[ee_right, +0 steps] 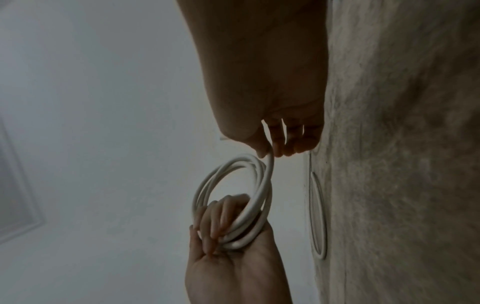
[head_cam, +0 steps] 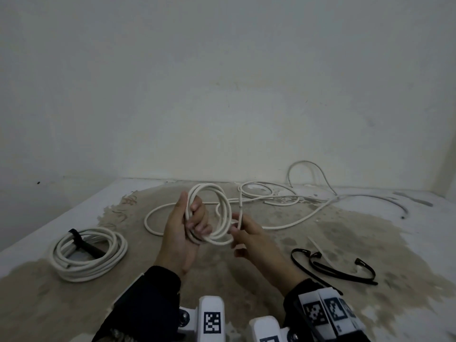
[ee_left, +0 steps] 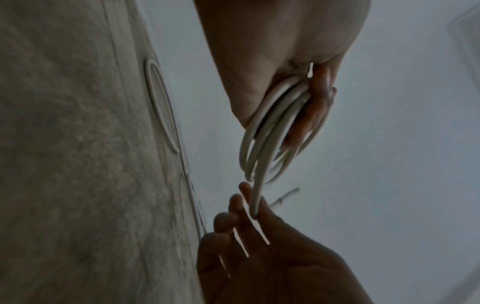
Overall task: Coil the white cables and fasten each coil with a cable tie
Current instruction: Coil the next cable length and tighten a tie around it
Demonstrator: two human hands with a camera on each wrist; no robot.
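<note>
My left hand (head_cam: 190,223) grips a small coil of white cable (head_cam: 223,215) held upright above the table, fingers curled round its loops (ee_right: 233,230). Just right of it, my right hand (head_cam: 240,227) pinches the cable's loose strand (head_cam: 240,208) between thumb and fingers (ee_right: 270,148); that strand runs back to the tabletop. In the left wrist view the coil (ee_left: 270,131) hangs from my palm and the strand drops into the right hand (ee_left: 255,207). A finished white coil (head_cam: 88,254) bound with a black tie (head_cam: 85,245) lies at left.
Loose white cable (head_cam: 296,218) sprawls over the back and right of the stained table (head_cam: 345,243). Black cable ties (head_cam: 333,267) and a white tie (head_cam: 320,250) lie at right. A pale wall (head_cam: 222,95) stands behind.
</note>
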